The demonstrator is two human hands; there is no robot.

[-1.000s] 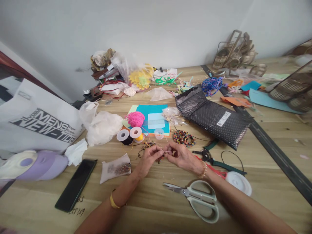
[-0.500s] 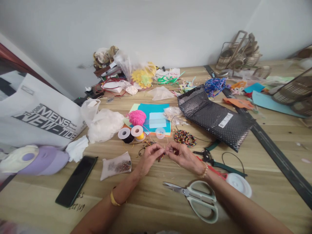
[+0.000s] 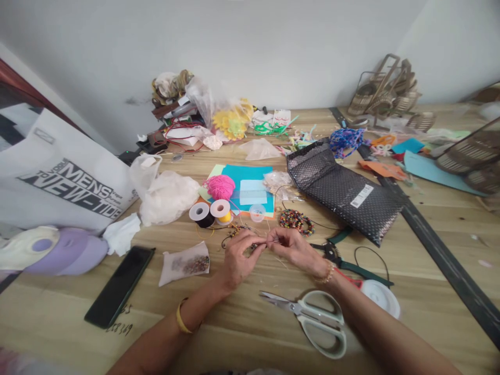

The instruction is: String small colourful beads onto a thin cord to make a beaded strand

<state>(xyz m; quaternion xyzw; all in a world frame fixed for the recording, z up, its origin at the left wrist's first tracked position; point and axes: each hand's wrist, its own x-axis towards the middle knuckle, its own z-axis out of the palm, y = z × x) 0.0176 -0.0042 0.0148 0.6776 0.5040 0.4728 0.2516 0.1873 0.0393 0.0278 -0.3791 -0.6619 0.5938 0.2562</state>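
Note:
My left hand and my right hand meet fingertip to fingertip at the middle of the table. Both are closed in a pinch on a thin pale cord, whose end trails below my right fingers. Small beads show partly behind my left fingers. A coil of colourful beads lies just beyond my right hand, and dark-beaded strands lie beyond my left. Scissors with pale green handles rest nearer me. A small mesh pouch of beads lies left of my left hand.
Black and yellow thread spools, pink yarn and coloured paper lie ahead. On the right are a black bubble mailer, green-handled pliers and a white spool. A phone and paper bag stay left.
My left hand has turned and its fingers now stretch further over the beads, hiding more of them. My right hand has barely moved. The whole view has shifted slightly.

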